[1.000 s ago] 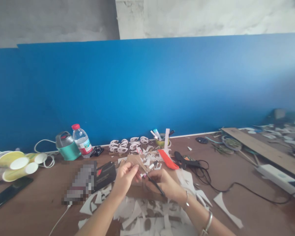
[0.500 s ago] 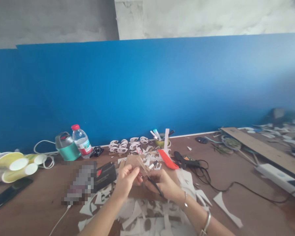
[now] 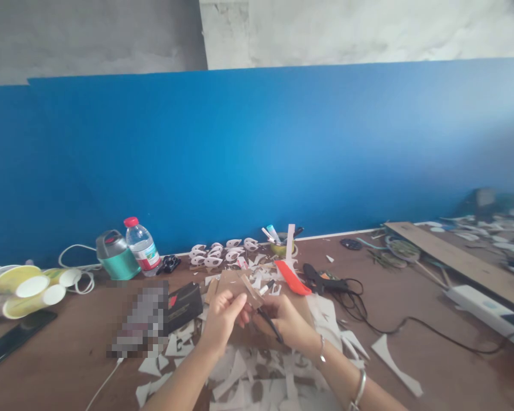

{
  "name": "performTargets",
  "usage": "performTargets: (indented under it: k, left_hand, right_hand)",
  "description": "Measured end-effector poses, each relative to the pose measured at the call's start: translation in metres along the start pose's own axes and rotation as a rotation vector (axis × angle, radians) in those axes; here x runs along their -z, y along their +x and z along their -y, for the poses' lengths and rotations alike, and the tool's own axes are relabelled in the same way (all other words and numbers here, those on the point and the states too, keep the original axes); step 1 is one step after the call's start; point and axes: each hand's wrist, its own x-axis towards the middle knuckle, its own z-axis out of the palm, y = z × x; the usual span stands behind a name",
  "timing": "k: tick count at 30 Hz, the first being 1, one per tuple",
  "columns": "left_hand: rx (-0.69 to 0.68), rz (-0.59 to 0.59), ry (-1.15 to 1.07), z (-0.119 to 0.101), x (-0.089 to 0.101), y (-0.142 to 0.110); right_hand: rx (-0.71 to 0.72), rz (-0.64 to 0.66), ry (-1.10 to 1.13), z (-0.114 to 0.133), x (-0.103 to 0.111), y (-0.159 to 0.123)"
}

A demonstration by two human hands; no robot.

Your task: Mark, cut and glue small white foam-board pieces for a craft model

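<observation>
My left hand is closed on a piece of brown cardboard, pinched between thumb and fingers. My right hand grips scissors by their black handle, right against the cardboard's near edge; the blades are mostly hidden. Under and around both hands lie many white paper scraps. Just beyond the fingers, a brown cardboard sheet rests among small cut bits. A red-orange curved piece lies beyond my right hand.
White eye-shaped cutouts sit in rows by the blue partition. A black glue gun trails its cable rightward to a white power strip. On the left are a water bottle, paper cups and a black box.
My left hand and the cardboard have shifted slightly, the hand a little to the right and down. My right hand stays almost where it was, still on the scissors.
</observation>
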Motion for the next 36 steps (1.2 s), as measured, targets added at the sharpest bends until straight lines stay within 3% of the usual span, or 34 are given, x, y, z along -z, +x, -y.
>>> performTargets:
  k: [9, 16, 24, 30, 36]
  left_hand:
    - [-0.001, 0.032, 0.092, 0.002, -0.003, -0.004]
    - [-0.002, 0.056, 0.003, -0.007, -0.006, -0.009]
    - [0.078, 0.097, -0.065, 0.001, -0.011, -0.011]
    - [0.121, 0.036, -0.042, 0.002, -0.015, -0.014]
    - [-0.002, -0.078, 0.071, 0.014, 0.001, -0.003]
  right_hand:
    - [-0.014, 0.022, 0.002, 0.007, 0.001, -0.001]
    - [-0.078, -0.089, -0.011, -0.006, -0.001, -0.001]
    - [-0.089, -0.114, 0.09, -0.004, 0.0, 0.0]
    - [-0.134, -0.17, -0.024, -0.005, 0.003, -0.001]
    - [-0.269, -0.123, -0.065, -0.008, 0.011, 0.0]
